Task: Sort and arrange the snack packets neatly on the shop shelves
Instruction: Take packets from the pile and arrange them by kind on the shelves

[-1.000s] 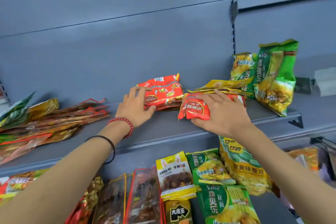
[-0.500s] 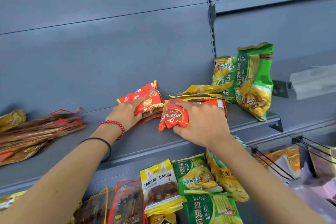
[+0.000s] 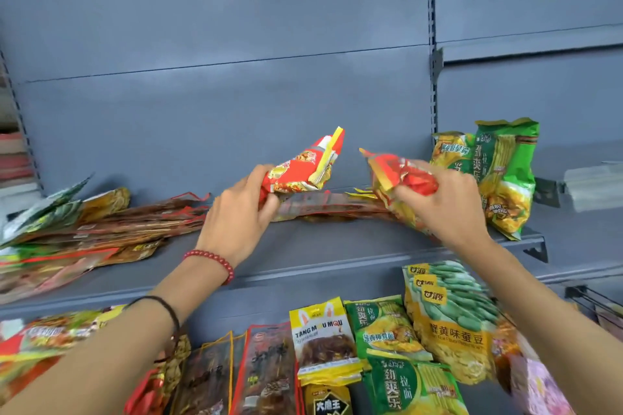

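On the left of the shelf (image 3: 303,256) the flat brown packets (image 3: 111,229) lie where they lay a second ago. My left hand (image 3: 236,212) has lifted its red packet (image 3: 300,168) off the board; a moment back it pressed it flat there, and now the fingers are clamped on its lower end, top tilted up. My right hand (image 3: 445,205) has likewise raised its red and yellow bundle (image 3: 401,182), fingers closed round it, just beside the standing green packets (image 3: 502,175). I judge both lots are being gathered to stand upright.
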